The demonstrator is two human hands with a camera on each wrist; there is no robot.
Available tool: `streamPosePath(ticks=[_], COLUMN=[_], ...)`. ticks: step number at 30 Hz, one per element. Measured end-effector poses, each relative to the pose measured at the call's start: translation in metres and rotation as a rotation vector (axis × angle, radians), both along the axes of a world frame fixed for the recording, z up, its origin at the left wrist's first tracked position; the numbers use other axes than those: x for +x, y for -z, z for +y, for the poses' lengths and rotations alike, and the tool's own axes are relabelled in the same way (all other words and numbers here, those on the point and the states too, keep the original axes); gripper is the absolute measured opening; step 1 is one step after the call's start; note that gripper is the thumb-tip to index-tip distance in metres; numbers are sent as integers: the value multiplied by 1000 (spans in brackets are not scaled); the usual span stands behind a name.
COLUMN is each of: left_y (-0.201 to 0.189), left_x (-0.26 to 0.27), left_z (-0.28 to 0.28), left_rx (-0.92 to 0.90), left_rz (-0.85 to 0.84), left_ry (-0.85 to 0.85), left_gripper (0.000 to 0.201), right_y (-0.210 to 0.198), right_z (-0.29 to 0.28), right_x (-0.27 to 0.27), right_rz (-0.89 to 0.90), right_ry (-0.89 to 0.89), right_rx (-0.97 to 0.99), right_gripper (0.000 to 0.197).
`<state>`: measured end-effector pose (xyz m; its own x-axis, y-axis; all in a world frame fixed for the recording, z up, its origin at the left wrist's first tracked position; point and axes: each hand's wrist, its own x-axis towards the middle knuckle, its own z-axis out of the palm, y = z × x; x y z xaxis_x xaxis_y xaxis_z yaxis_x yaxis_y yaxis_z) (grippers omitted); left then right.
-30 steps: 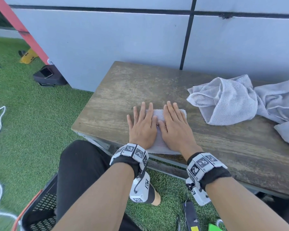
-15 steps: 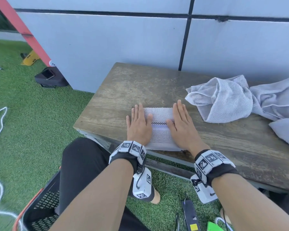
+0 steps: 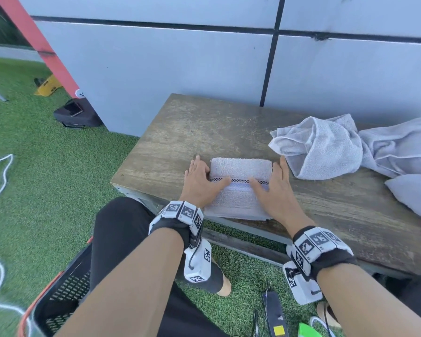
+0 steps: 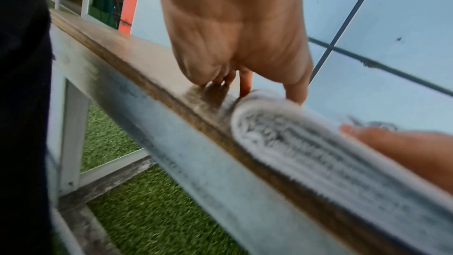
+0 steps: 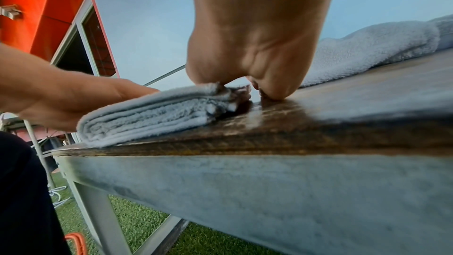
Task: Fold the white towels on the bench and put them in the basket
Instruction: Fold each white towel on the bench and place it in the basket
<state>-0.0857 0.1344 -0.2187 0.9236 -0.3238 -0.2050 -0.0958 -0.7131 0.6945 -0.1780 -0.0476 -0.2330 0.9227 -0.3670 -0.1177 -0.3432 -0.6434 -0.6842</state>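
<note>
- A folded white towel (image 3: 240,188) lies at the tabletop's (image 3: 192,132) near edge.
- Left hand (image 3: 199,183) and right hand (image 3: 275,188) flank it, fingers flat, thumbs pressing on top.
- Best squeeze both sides evenly before lifting toward the basket (image 3: 58,300).

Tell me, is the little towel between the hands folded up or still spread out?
Folded. The towel lies as a neat small rectangle on the bench, and the right wrist view shows several stacked layers at its edge.
</note>
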Motion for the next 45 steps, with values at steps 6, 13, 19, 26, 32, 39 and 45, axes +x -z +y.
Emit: streamPosePath(ticks=[6,13,19,26,32,39,45], left_y=[-21,-59,-120,-172,-145,-41,92], left_x=[1,-11,-12,-13,-35,-74,-94], left_z=[-13,-19,4,128,259,362,365], left_rx=[-56,-312,-522,-650,-646,-576,-338], left_rz=[76,121,81,-254,-451,-320,175], left_ry=[-67,28,-34,-342,-727,-1175,-1213], left_gripper=[48,20,32,24,22,15,30], right_y=[-4,-18,-85,-182,-190,-100,27], right_z=[8,11,28,121,260,405,424], right_x=[-5,-8,11,49,74,82,79], right_rz=[3,-95,-233,-269,-179,73,452], right_ry=[27,153,215,-171,-451,-675,-633], right_rx=[1,401,693,521,350,338,149], right_gripper=[69,52,68,53,58,69,32])
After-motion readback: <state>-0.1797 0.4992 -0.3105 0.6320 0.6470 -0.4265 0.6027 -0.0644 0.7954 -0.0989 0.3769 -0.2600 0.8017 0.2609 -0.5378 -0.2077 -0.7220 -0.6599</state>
